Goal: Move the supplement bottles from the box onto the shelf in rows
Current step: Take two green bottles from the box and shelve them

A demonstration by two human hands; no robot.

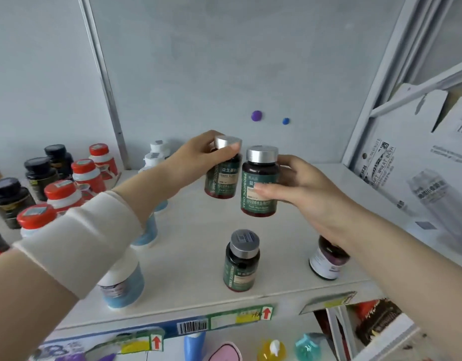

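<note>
My left hand (206, 152) grips a dark green-labelled probiotic bottle (222, 178) by its silver cap, held just above the white shelf (188, 246). My right hand (302, 188) holds a second identical bottle (259, 188) by its side, right beside the first. A third bottle of the same kind (241, 261) stands upright on the shelf nearer the front. A dark bottle with a white label (327, 261) stands at the front right, partly hidden under my right forearm. The box is not in view.
A row of white and blue bottles (123, 282) runs back along the shelf's left side, partly behind my left arm. Red-capped bottles (60, 194) and black-capped jars (8, 199) fill the neighbouring bay. A white carton (412, 178) leans at the right.
</note>
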